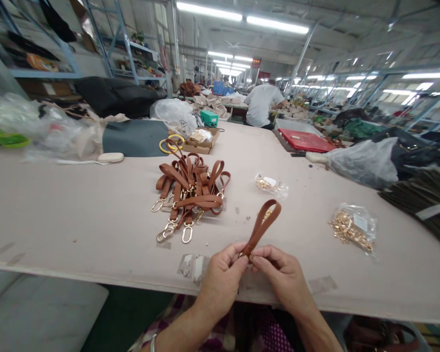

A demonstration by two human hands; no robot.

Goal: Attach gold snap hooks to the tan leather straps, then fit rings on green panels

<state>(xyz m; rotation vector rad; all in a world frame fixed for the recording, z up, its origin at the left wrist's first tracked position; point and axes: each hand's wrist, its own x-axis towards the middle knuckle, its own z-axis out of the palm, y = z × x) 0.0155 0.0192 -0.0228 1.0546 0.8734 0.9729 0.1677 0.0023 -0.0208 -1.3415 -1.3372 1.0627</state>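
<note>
A brown leather wrist strap, bent into a loop, stands up between my two hands above the front of the table. My left hand pinches the strap's lower end from the left. From the right, my right hand closes on the same end with thumb and fingers. The fingertips hide the bottom of the strap and any hardware there. Beyond my hands, to the left, lies a pile of brown straps with gold clasps. Behind the held loop a few small gold pieces show.
A bag of gold hardware lies to the right, and a smaller bag farther back. Behind the pile stand a cardboard box and yellow rings. Dark folded material edges the right side. A person sits at the back.
</note>
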